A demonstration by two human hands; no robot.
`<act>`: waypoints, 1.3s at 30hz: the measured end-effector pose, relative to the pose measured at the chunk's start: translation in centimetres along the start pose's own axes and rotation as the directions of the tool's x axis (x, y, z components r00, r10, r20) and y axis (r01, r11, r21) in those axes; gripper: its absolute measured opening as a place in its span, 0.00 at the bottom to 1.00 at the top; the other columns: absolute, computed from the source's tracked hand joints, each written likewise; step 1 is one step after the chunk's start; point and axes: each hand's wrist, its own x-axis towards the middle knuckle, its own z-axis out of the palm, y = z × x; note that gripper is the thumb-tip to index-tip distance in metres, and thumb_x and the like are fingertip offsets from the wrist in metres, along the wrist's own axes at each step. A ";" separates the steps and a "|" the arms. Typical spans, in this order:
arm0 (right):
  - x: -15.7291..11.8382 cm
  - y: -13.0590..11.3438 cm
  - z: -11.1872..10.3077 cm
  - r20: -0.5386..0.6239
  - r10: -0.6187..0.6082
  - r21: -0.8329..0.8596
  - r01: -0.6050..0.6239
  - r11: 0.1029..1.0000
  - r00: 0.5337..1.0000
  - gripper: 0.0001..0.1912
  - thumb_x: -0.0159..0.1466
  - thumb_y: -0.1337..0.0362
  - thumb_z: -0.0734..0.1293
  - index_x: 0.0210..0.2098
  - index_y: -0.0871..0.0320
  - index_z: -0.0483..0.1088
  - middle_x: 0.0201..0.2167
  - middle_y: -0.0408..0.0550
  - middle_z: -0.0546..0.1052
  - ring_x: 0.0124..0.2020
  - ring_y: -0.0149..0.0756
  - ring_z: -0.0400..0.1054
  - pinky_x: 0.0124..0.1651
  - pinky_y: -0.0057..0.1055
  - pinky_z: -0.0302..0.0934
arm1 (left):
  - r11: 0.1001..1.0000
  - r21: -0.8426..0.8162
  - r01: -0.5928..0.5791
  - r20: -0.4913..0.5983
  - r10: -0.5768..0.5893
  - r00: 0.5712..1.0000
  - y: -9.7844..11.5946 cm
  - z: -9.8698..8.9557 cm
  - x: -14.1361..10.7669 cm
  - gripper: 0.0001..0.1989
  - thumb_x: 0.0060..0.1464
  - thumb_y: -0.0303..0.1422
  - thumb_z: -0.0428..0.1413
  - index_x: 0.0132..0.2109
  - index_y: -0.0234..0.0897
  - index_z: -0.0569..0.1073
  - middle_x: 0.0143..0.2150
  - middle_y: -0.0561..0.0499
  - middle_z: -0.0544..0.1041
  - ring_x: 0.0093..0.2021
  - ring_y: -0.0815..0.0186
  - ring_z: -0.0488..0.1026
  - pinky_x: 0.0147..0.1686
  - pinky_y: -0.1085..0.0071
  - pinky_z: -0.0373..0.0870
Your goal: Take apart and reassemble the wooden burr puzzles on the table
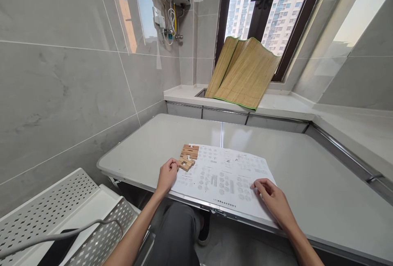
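Note:
My left hand (168, 176) rests at the left edge of a printed paper sheet (227, 196), its fingers curled and closed at the near end of a light wooden puzzle piece (190, 162) with a square gap. Just beyond lie darker wooden puzzle pieces (190, 150), side by side on the sheet's far left corner. Rows of small grey diagrams cover the paper, too small to read. My right hand (272, 196) lies over the sheet's right side, fingers loosely bent and apart, fingertips touching the paper near some diagrams. Nothing shows in it.
The sheet lies on a white folding table (307, 176) with a centre seam. White perforated racks (55, 192) with a grey cable (86, 227) stand at the lower left. Behind the table, a bamboo mat (245, 73) leans on a white counter (276, 101) by the window.

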 end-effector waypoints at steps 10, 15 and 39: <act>-0.4 -0.3 -0.4 -0.009 0.045 -0.062 -0.046 0.997 0.999 0.17 0.67 0.47 0.65 0.35 0.52 0.77 0.31 0.48 0.80 0.32 0.40 0.71 0.35 0.31 0.63 | 0.997 -0.046 0.066 -0.025 -0.068 0.997 -0.2 -0.4 -0.4 0.07 0.54 0.34 0.47 0.32 0.41 0.67 0.22 0.57 0.61 0.24 0.67 0.57 0.27 0.72 0.55; -0.4 -0.3 -0.5 -0.023 0.078 -0.091 -0.080 0.993 0.997 0.19 0.66 0.44 0.65 0.34 0.50 0.76 0.31 0.49 0.80 0.33 0.43 0.72 0.33 0.31 0.63 | 0.993 -0.063 0.098 -0.041 -0.101 0.994 0.3 -0.5 -0.6 0.07 0.54 0.36 0.48 0.31 0.42 0.67 0.22 0.57 0.60 0.23 0.66 0.57 0.26 0.71 0.54; -0.4 0.4 -0.6 0.009 0.125 -0.104 -0.123 0.987 0.992 0.21 0.67 0.41 0.64 0.36 0.52 0.76 0.32 0.48 0.80 0.34 0.41 0.73 0.29 0.28 0.62 | 0.774 0.543 -0.325 0.393 0.108 0.913 5.3 0.6 7.9 0.19 0.65 0.44 0.50 0.54 0.40 0.76 0.44 0.44 0.76 0.47 0.53 0.73 0.44 0.64 0.68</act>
